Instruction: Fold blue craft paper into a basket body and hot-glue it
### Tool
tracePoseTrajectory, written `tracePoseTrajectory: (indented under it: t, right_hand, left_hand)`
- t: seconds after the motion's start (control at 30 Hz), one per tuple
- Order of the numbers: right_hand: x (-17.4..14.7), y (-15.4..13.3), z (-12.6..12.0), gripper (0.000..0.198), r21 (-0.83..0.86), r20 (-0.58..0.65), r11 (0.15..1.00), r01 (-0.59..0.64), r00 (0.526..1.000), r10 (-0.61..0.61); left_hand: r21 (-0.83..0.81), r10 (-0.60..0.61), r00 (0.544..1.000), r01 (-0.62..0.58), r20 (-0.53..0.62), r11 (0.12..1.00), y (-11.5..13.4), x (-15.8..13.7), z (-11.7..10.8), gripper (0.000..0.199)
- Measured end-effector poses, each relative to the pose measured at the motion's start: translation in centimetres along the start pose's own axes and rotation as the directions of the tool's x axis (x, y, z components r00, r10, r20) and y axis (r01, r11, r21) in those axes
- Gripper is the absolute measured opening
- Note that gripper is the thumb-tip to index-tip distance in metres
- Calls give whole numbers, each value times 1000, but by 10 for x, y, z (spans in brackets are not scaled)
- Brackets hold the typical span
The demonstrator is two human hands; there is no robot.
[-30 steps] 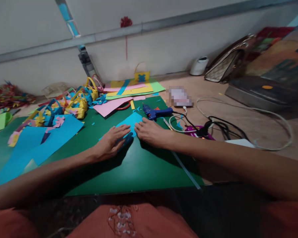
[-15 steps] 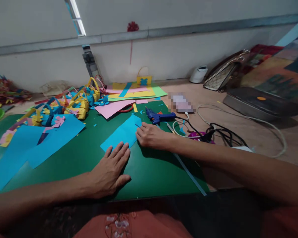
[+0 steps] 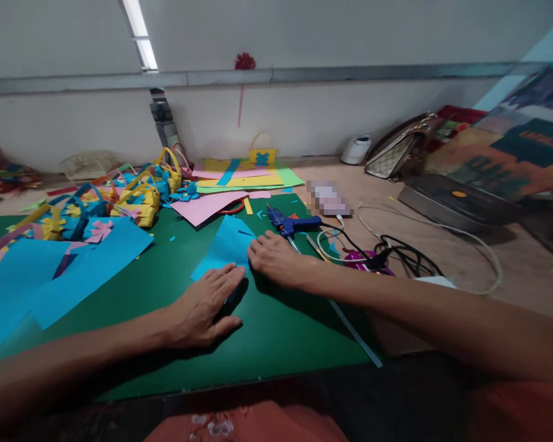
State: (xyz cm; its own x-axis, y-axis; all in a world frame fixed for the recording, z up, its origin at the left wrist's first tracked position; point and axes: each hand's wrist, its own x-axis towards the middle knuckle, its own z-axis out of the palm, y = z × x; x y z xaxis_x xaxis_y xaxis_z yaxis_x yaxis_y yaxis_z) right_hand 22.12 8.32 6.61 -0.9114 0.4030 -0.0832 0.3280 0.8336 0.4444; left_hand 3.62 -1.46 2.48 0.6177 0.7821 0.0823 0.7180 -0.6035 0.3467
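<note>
A sheet of blue paper (image 3: 225,240) lies on the green mat, with a short dark line near its upper right corner. My left hand (image 3: 207,302) rests over its near edge, fingers stretched out and close together, thumb apart. My right hand (image 3: 276,259) has its fingers curled at the paper's right edge and pinches it; the fingertips are partly hidden. Just beyond that hand lies a blue glue gun (image 3: 295,222) with a black cord. Under my left hand, the paper's near part is mostly covered.
Small yellow and blue paper baskets (image 3: 136,202) stand at the left behind larger blue sheets (image 3: 96,264). A pink sheet (image 3: 207,207) partly covers red-handled scissors (image 3: 233,207). Cables (image 3: 408,255) and a grey case (image 3: 456,199) lie to the right on the green mat's (image 3: 286,344) far side.
My left hand has turned slightly, its fingers drawn together over the paper's near edge. The blue paper has shifted a little under both hands. The camera view has tilted.
</note>
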Motion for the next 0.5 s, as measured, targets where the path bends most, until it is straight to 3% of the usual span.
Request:
tracePoseTrajectory:
  t: [0.2, 0.33, 0.5]
  right_hand:
    - [-22, -28, -11, 20, 59, -75, 997, 45, 996, -40]
    - [-29, -33, -8, 23, 6, -214, 991, 135, 968, -131]
    - [-28, -43, -6, 24, -15, -367, 968, 251, 899, -239]
  left_hand:
    - [-200, 37, 989, -65, -141, 978, -18, 1, -16, 47]
    - [-318, -60, 956, -37, -289, 947, -22, 1, -15, 33]
    - [-481, -253, 918, 80, -305, 873, -17, 0, -12, 30]
